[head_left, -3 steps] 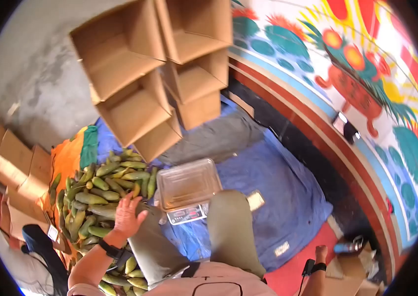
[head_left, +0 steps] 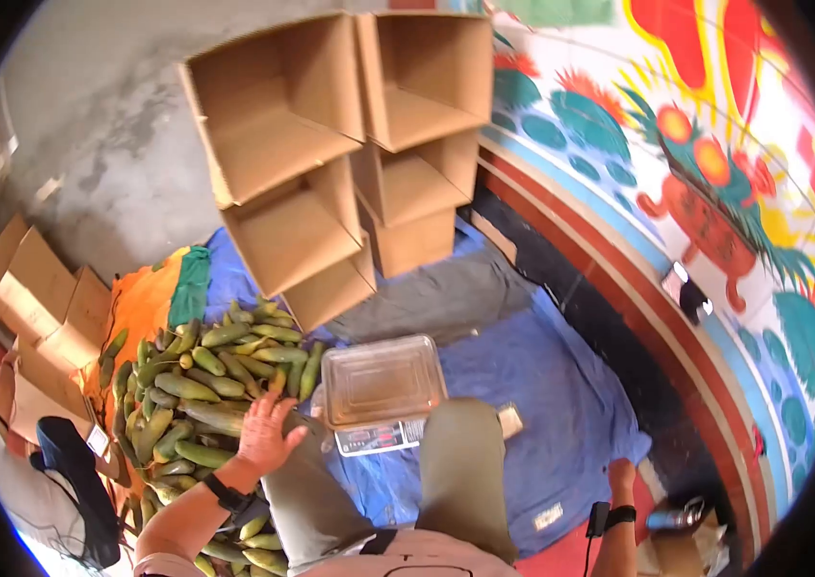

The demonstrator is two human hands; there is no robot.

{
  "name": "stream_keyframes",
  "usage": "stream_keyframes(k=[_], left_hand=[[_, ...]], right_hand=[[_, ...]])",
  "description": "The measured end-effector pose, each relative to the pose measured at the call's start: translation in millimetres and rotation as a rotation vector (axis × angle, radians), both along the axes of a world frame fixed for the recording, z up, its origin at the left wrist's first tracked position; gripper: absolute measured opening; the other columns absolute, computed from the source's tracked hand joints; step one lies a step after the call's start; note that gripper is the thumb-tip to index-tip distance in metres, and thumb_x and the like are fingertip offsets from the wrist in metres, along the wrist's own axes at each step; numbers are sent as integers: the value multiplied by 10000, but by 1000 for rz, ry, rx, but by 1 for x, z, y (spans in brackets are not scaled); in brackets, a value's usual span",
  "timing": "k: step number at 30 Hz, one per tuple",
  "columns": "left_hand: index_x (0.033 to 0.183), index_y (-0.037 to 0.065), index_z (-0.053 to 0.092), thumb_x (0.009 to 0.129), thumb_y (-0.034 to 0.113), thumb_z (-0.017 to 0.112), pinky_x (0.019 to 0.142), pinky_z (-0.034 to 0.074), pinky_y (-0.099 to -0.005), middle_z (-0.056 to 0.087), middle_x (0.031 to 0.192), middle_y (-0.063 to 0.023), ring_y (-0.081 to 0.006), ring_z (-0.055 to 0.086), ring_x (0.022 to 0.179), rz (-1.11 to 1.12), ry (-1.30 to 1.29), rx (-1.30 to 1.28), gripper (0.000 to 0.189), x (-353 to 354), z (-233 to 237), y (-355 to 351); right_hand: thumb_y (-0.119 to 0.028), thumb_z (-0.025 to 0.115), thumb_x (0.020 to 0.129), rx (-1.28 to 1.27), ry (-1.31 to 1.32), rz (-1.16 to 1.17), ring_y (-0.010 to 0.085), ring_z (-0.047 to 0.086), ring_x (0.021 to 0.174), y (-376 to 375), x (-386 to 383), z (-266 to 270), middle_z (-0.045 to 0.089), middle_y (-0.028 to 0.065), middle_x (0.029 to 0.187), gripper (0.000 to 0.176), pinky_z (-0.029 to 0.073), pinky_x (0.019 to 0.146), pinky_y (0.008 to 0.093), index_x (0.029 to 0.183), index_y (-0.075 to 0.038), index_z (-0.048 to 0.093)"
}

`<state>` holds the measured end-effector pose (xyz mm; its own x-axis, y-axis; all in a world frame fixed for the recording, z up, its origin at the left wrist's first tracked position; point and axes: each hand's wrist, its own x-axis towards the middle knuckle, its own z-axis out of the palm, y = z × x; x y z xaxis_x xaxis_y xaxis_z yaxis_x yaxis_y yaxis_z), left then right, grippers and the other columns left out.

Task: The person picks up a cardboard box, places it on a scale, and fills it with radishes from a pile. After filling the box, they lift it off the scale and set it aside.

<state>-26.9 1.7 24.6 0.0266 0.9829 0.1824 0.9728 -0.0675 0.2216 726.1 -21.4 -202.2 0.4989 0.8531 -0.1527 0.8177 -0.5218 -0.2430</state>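
L hand [head_left: 263, 444] open, fingers [head_left: 281, 408] spread.

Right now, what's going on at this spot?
One seated person. The left hand is open at the edge of a pile of cucumbers; the right hand is out by the blue sheet, nothing visible in it. Between them, a clear plastic tub sits on a digital scale, with cardboard boxes stacked behind.
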Motion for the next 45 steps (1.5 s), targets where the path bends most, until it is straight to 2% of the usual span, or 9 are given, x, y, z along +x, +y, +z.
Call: stream_keyframes(k=[1,3,5,9,13,19,36,41,45], left_hand=[[1243,107,514,791,391,663,992,347,-481,405,1330,-177,-388,391,1206,-12,-2,-3,554,2,-4,-6],[1247,109,515,812,426,633,1003,339,-480,405,1336,-169,-377,384,1222,-10,-20,-12,551,9,-14,-11],[1246,108,513,815,427,628,1001,342,-483,413,1327,-175,-378,395,1209,11,-18,23,549,4,-13,-14],[1247,95,505,843,449,596,1007,337,-493,429,1313,-183,-391,415,1185,-9,-103,39,545,-3,-13,-19],[1230,41,496,892,418,557,993,366,-446,498,1236,-205,-390,466,1139,-57,-322,106,510,-28,5,9],[1172,21,512,888,328,592,897,435,-399,561,1095,-209,-373,525,1041,105,-405,416,426,-74,70,100],[1325,14,381,800,430,660,946,420,-452,487,1208,-273,-421,486,1134,566,-478,683,726,-112,150,353],[1143,0,554,892,287,555,799,479,-481,615,980,-278,-437,592,926,668,-572,803,381,-123,154,366],[999,-10,621,923,288,509,762,480,-490,624,864,-278,-444,597,872,823,-532,924,328,-137,174,339]], right_hand=[[-180,554,799,161,173,12,357,637,797,43,-45,-7,657,182,817,214,502,703,393,774,-3,673],[-161,566,805,447,238,219,354,639,820,103,-110,62,655,181,844,179,493,698,413,819,-12,664],[-72,575,810,659,321,464,234,635,680,161,-170,74,633,148,748,110,494,629,317,854,15,626],[-122,599,849,645,468,637,292,641,744,186,-321,161,646,158,845,120,514,680,355,927,-40,637],[-103,611,820,670,497,947,308,629,788,168,-409,173,632,147,871,125,519,718,389,938,-62,625],[-123,639,776,639,168,1185,313,621,813,149,-424,182,635,122,857,144,506,727,411,904,-59,617],[-164,651,767,519,146,1085,303,619,616,169,-420,164,633,101,722,83,506,558,398,812,-97,633],[-158,644,774,472,176,1073,298,618,617,169,-419,167,632,96,725,84,504,557,395,815,-86,628],[-145,630,781,483,179,1069,306,612,624,169,-414,166,627,99,728,76,497,561,396,812,-76,620]])
